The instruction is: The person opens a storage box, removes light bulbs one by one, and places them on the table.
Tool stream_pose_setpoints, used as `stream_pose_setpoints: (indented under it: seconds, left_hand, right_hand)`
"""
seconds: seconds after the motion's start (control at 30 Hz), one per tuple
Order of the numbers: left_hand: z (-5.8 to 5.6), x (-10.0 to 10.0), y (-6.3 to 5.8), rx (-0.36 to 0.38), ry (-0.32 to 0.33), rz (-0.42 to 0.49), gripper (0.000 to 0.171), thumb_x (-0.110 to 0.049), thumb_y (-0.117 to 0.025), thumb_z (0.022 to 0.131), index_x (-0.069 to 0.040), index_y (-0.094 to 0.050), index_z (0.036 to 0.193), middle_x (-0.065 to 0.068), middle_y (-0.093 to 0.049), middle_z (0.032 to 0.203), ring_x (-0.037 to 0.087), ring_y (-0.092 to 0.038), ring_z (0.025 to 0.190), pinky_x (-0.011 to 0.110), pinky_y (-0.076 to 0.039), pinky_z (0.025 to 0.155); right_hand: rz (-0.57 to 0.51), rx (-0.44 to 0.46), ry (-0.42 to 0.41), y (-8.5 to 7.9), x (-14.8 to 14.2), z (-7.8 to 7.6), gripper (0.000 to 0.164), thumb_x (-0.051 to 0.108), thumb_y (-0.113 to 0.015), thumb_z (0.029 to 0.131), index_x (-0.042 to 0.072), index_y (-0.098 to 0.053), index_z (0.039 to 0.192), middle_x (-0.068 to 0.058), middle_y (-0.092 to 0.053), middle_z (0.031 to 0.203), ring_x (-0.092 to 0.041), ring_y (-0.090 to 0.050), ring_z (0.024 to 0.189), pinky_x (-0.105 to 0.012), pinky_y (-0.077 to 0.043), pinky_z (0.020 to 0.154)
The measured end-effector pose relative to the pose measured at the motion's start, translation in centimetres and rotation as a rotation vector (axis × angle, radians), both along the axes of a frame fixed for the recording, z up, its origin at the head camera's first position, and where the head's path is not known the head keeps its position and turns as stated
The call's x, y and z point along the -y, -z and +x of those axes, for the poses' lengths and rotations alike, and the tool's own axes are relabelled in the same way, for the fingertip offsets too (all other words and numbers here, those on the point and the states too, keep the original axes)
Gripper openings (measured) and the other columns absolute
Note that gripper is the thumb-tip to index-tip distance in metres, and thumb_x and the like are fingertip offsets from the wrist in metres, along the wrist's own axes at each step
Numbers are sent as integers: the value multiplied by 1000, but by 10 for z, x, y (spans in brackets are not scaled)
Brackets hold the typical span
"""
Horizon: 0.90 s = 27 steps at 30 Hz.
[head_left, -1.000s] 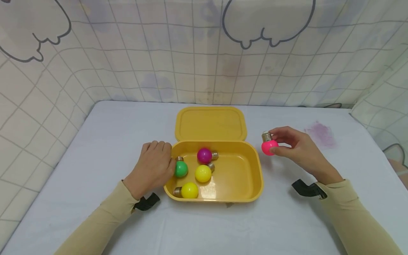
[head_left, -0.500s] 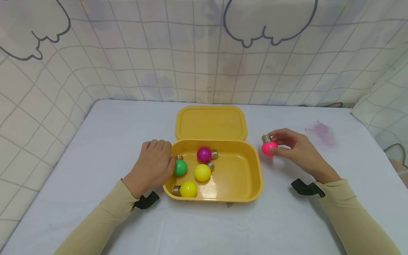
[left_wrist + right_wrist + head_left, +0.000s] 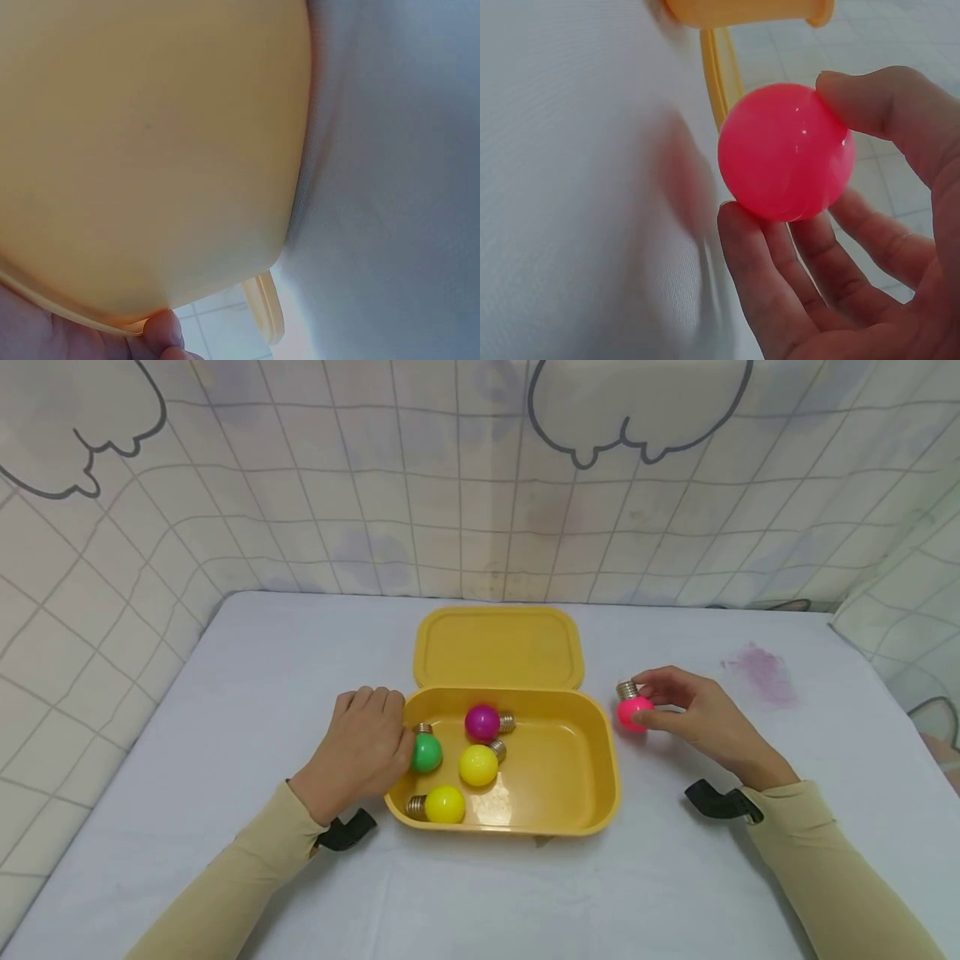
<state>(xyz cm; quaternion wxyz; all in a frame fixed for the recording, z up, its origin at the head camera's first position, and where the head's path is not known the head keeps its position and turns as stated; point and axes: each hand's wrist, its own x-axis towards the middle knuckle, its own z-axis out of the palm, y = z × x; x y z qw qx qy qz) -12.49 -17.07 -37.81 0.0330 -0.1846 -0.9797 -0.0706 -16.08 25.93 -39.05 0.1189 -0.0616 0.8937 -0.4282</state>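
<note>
A person at a white-covered table (image 3: pixel 480 902) pinches a pink light bulb (image 3: pixel 632 713) between the thumb and fingers of the right hand (image 3: pixel 692 714), its metal screw base pointing up. The left hand (image 3: pixel 358 750) grips the near-side rim of a yellow box (image 3: pixel 558 768), fingers curled over the edge. The box sits between the two hands; the pink bulb is outside it, just off the wall facing the right hand.

Four more bulbs lie inside, toward the left hand: a green bulb (image 3: pixel 427 753) closest to its fingers, a purple bulb (image 3: pixel 482 723) farther in, a yellow bulb (image 3: pixel 477 766) beside the purple one, and a second yellow bulb (image 3: pixel 445 805) nearer the person. A yellow lid (image 3: pixel 498 647) lies beyond the box, farther out than either hand. Past the right hand, a pinkish stain (image 3: pixel 765 675) marks the cloth. Tan sleeves (image 3: pixel 832 860) cover both arms.
</note>
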Motion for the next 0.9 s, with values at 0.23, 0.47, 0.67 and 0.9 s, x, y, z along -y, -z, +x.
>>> stream_pose_setpoints:
  seconds: [0.23,0.47,0.67,0.9]
  left_hand:
    - [-1,0,-1,7,6,-7,19,-20,-43,98,-4,-48,89,8,-42,78,30,-45,86,47,-36,91]
    - [0,0,-1,11,5,-5,19,-20,-43,98,-4,-49,89,7,-42,78,30,-45,87,48,-36,92]
    - [0,0,-1,0,9,2,17,-18,-45,97,-4,-48,88,7,-42,77,30,-45,86,47,-36,91]
    - [0,0,0,14,7,2,17,-18,-45,97,-4,-49,89,7,-42,77,29,-44,85,48,-36,91]
  right_hand:
    - [40,40,-4,1,-1,-1,57,46,-77,90,21,-58,138,-5,-67,130,-16,-62,109,-26,-53,84]
    - [61,56,-10,4,-1,-4,58,45,-78,90,20,-58,138,-6,-68,126,-19,-61,108,-26,-53,82]
    - [68,66,1,3,-1,-4,60,48,-77,90,19,-57,139,-8,-68,129,-22,-61,112,-28,-52,84]
    - [107,97,24,2,1,-3,67,56,-75,88,19,-57,140,-9,-67,131,-26,-60,116,-30,-50,87]
